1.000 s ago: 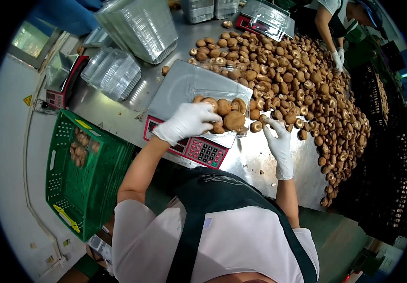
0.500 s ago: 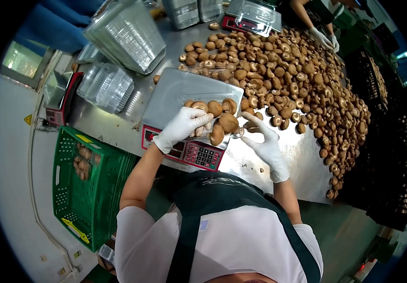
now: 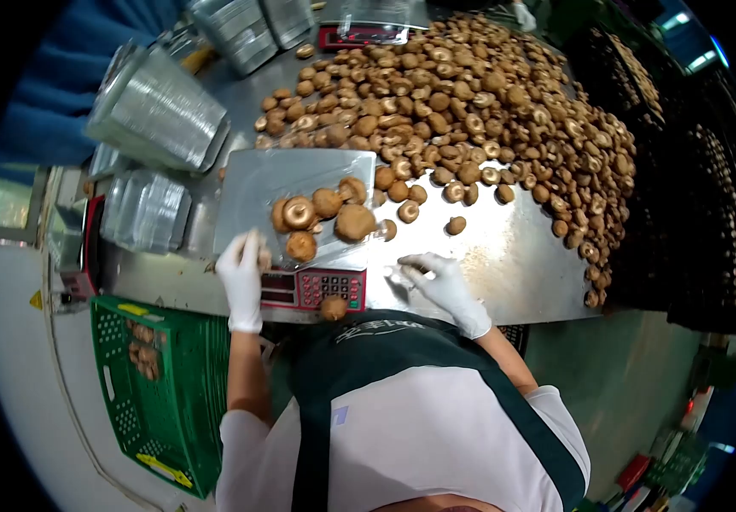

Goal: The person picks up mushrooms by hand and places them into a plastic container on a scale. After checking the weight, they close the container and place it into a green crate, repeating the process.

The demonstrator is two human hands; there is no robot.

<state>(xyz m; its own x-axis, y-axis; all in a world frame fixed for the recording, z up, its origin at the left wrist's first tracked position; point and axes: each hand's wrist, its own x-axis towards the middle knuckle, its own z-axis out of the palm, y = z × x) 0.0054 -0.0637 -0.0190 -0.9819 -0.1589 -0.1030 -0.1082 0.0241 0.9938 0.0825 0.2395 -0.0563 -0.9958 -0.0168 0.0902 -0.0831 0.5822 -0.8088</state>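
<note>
A clear plastic tray point(image 3: 258, 189) with several brown mushrooms in it sits on the steel pan of a scale with a red keypad point(image 3: 321, 288). My left hand point(image 3: 241, 275), in a white glove, is at the tray's near left corner, and a small mushroom point(image 3: 263, 256) is pinched at its fingertips. My gloved right hand point(image 3: 438, 280) rests on the bare steel table point(image 3: 504, 256) to the right of the scale, fingers spread and holding nothing. One loose mushroom point(image 3: 334, 307) lies at the scale's front edge.
A big heap of mushrooms point(image 3: 470, 102) covers the far and right part of the table. Stacks of clear trays point(image 3: 159, 111) stand at the left, with a second scale point(image 3: 359, 34) at the far end. A green crate point(image 3: 167, 384) stands on the floor at the left.
My left hand came off the mushrooms in the tray and moved to its left corner. My right hand dropped from the tray's right side onto the table. The view swung left.
</note>
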